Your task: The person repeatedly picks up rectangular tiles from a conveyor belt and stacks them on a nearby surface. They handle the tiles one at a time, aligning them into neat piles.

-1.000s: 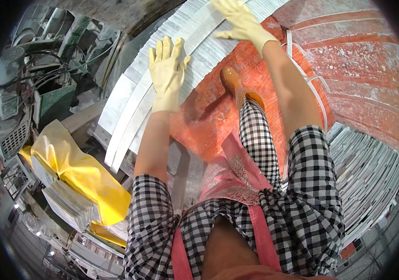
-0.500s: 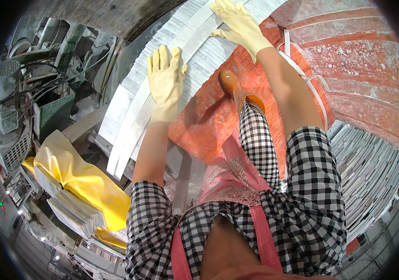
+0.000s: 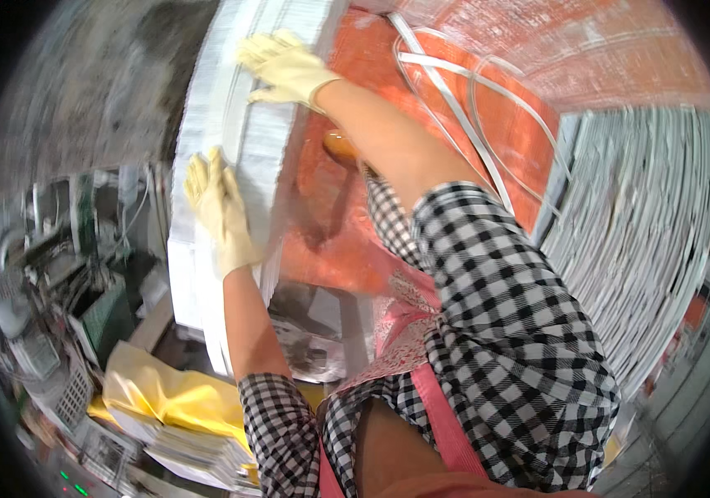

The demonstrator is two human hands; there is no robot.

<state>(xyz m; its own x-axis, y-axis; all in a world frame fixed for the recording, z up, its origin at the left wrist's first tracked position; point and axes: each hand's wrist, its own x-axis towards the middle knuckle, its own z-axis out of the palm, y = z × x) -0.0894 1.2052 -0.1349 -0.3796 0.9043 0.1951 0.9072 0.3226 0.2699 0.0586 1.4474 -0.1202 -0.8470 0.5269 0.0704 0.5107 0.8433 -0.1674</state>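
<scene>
A long row of thin white slabs, packed side by side, curves up the left middle of the head view. Along its top runs a flat white strip. Both my hands wear cream rubber gloves. My left hand lies over the strip at the nearer part of the row, its fingers stretched out. Farther along, my right hand rests flat across the row with fingers extended and thumb apart. Neither hand is wrapped round anything. Motion blurs the fingertips slightly.
Orange sheeting covers the surface right of the row, with loose white straps on it. A big stack of thin grey-white pieces stands at right. Yellow cloth drapes over white slabs at lower left, below machinery.
The view has swung to the right, so the row stands more upright and farther left in the picture. Both hands still lie flat on it, and more of the right-hand stack shows.
</scene>
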